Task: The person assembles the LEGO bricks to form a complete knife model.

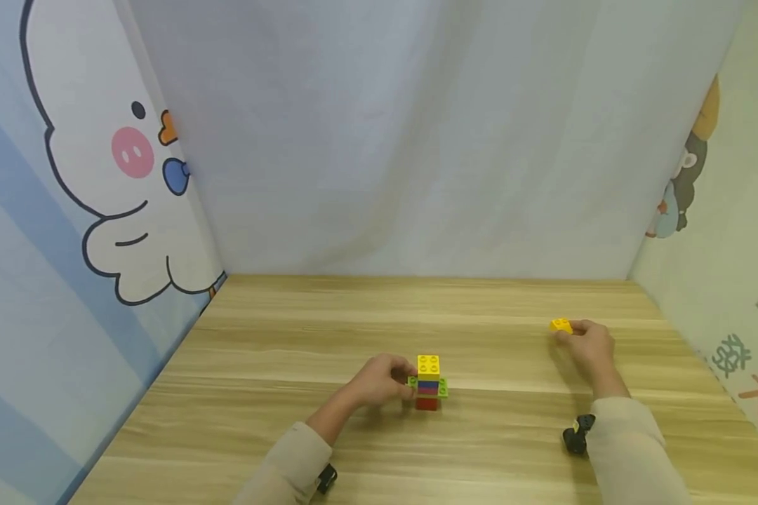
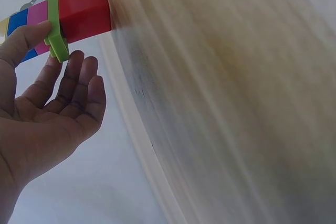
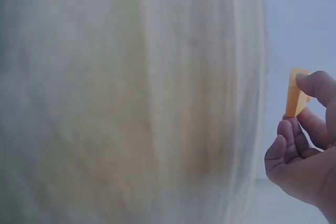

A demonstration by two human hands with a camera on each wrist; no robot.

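A toy brick tower (image 1: 427,386) stands upright on the wooden table. It has a red brick (image 2: 86,13) at the base, a wider lime-green plate (image 2: 54,11) on that, then pink and blue bricks, with a yellow brick (image 1: 428,365) on top. From the tower's left side my left hand (image 1: 379,381) pinches the end of the green plate between thumb and index finger, the other fingers loosely bent. Farther right, my right hand (image 1: 590,347) grips a separate small yellow brick (image 3: 297,94) between thumb and fingers, raised off the tabletop.
The wooden table (image 1: 278,315) reaches back to a grey-white curtain (image 1: 417,140). A cartoon-printed panel (image 1: 6,280) borders the left side, another printed panel (image 1: 733,245) the right. Black devices (image 1: 579,435) are strapped at both wrists.
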